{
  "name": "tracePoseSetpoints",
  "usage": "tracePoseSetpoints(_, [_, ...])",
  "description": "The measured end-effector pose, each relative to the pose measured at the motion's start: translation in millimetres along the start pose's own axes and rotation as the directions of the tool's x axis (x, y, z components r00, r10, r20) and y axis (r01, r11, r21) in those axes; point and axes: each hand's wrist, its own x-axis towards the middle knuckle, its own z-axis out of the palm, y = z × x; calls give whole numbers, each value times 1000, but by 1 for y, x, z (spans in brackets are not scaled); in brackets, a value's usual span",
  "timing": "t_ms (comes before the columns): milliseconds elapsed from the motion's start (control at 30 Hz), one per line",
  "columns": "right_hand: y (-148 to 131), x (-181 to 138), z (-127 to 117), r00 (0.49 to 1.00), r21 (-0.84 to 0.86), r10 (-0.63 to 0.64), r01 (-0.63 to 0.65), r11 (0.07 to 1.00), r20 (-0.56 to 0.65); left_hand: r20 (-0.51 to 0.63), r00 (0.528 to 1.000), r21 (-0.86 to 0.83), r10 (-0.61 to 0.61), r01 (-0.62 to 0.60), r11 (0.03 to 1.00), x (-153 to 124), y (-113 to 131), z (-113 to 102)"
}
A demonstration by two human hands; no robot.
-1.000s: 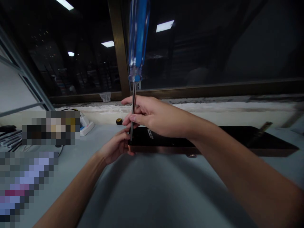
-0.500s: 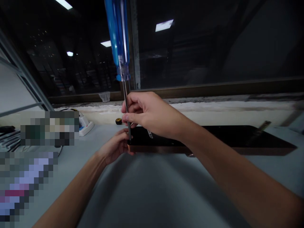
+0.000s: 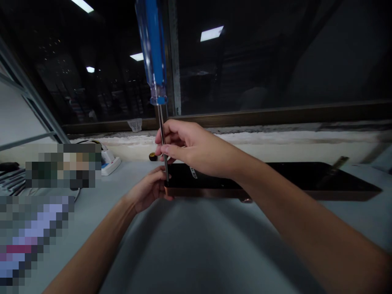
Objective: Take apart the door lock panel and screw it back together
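Observation:
A long screwdriver with a clear blue handle stands almost upright, leaning slightly left. My right hand pinches its metal shaft low down, well under the handle. The tip rests on the left end of a long flat black panel with a copper-coloured edge, lying on the grey table. My left hand is closed around that left corner of the panel, right beside the tip.
A dark window with a brown frame and a white sill runs behind the table. A small dark round knob lies near the sill. A white device and cables sit at the left. Blurred patches cover the left side.
The screwdriver handle swung from upright above the hand to the left, and the right hand's fingers shifted slightly on the shaft. The left hand stayed on the panel's corner.

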Motion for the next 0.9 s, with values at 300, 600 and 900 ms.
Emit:
tracePoseSetpoints(300, [-4, 1, 2, 961, -317, -43, -47, 947, -272, -4, 1000, 30, -4, 4, 1000, -1, 2, 1])
tracePoseSetpoints(600, [-5, -3, -7, 994, 35, 96, -98, 995, 42, 12, 1000, 21, 2, -3, 1000, 0, 1, 0])
tracePoseSetpoints(900, [-10, -4, 0, 999, 66, 52, -52, 996, 11, 4, 1000, 10, 15, -15, 1000, 1, 0, 0])
